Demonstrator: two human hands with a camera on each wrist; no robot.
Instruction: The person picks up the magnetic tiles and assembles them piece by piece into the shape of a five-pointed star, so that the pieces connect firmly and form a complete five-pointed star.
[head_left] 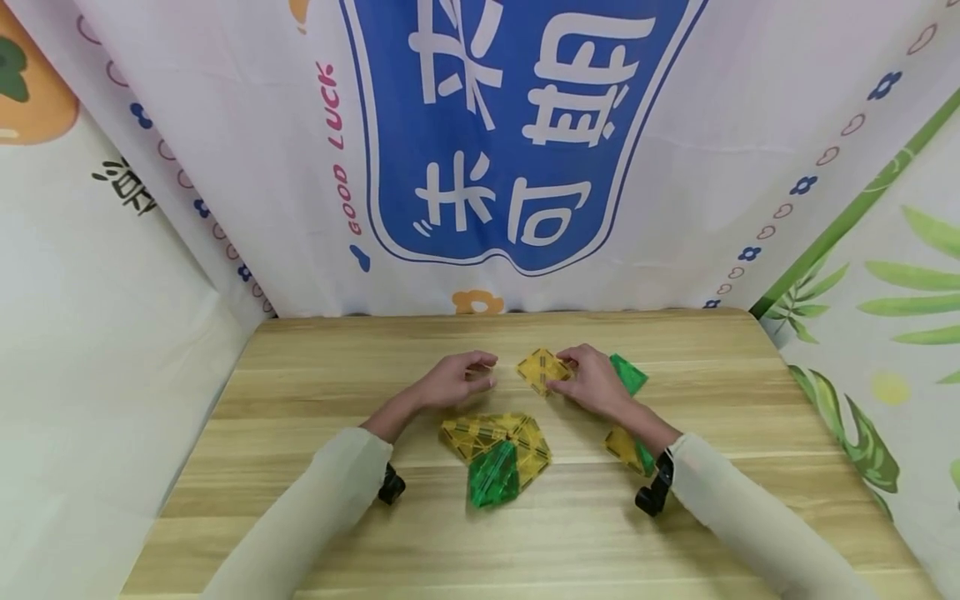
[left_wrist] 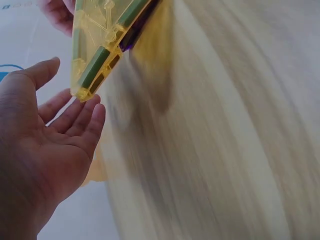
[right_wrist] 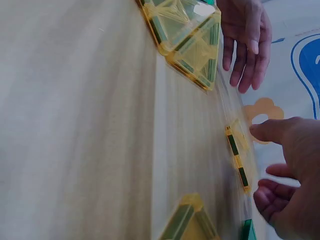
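Observation:
In the head view a yellow translucent tile point(head_left: 534, 371), diamond-shaped, lies flat near the back of the table. My right hand point(head_left: 596, 383) holds it across its right corner, thumb on one edge and fingers on another. The left hand point(head_left: 450, 381) hovers left of that tile, fingers loosely bent and nothing between them. In front of the left hand stands a built cluster of yellow triangular tiles point(head_left: 536, 446) with a green piece point(head_left: 493, 475) at its front. The left wrist view shows yellow tiles point(left_wrist: 92, 45) of the cluster near the left palm.
Beyond the right hand lies a green tile point(head_left: 630, 375). A yellow tile point(head_left: 624, 447) and another green tile point(head_left: 645, 458) sit under the right forearm. A printed cloth point(head_left: 300, 250) hangs behind the wooden table point(head_left: 480, 554), with fabric walls at both sides.

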